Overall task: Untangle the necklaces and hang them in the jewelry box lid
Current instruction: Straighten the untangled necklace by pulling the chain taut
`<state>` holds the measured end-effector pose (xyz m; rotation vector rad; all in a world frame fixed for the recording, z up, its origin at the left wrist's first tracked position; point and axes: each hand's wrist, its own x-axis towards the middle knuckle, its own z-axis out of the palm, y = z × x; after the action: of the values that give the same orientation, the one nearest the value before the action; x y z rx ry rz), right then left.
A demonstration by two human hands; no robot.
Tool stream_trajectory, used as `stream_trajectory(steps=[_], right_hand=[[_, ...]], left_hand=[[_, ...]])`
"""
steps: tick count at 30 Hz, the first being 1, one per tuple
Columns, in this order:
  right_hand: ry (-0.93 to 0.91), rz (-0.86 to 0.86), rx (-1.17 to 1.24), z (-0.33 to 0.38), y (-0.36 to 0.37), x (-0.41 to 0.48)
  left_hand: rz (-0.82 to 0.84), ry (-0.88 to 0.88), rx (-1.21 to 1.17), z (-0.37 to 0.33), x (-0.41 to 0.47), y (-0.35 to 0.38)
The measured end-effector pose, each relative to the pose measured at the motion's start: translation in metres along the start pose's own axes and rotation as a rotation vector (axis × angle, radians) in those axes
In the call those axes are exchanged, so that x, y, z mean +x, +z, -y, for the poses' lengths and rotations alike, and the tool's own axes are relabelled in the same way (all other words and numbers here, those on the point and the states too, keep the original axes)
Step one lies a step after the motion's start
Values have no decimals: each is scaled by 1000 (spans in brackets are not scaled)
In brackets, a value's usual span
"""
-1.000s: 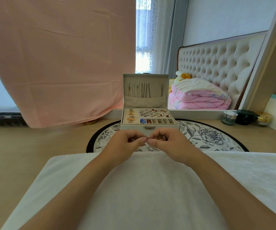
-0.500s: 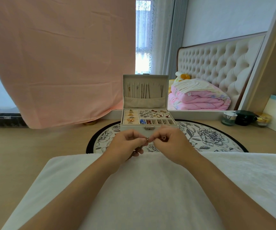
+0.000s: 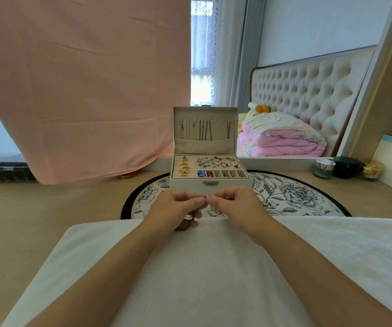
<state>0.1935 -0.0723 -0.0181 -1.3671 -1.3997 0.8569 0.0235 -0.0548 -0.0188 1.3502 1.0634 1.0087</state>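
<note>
My left hand (image 3: pixel 176 206) and right hand (image 3: pixel 235 204) both pinched the necklace (image 3: pixel 194 215) between them. I judged gentle, slack teasing best, never tugging.

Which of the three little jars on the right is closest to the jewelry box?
The silver-lidded glass jar, leftmost of the three; the black jar and the gold-lidded jar stand farther from the jewelry box.

Bare forearms (image 3: pixel 110 267) end in a bare left grip (image 3: pixel 176 206) and right grip (image 3: pixel 235 204).
</note>
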Motion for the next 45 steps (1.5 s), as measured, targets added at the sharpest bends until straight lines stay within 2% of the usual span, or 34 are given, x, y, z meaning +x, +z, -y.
stream_trajectory(steps=[4,11,17,21,23,25,27,31,34,37,42,45], right_hand=[[-20,16,-71,0,0,-1],[12,-41,-43,2,2,-2],[11,-101,-5,4,5,-1],[42,2,146,6,4,-1],[105,39,296,6,2,2],[132,65,346,6,-3,4],[123,106,289,5,-7,4],[68,196,157,5,-10,2],[29,233,112,6,-12,1],[-9,257,38,8,-14,-1],[-6,260,-58,8,-13,-1],[9,260,-24,9,-10,-1]], left_hand=[[-30,-39,-44,1,1,5],[-91,34,62,3,3,11],[34,76,172,3,2,13],[105,57,151,0,0,6],[144,130,245,-1,-1,2],[190,202,380,-1,-2,-1],[186,227,418,-1,-2,-1],[-14,280,391,-1,1,-1],[76,235,278,0,-1,1],[34,154,180,-3,-1,3],[141,107,307,-7,1,-1],[159,119,307,-9,1,-2]])
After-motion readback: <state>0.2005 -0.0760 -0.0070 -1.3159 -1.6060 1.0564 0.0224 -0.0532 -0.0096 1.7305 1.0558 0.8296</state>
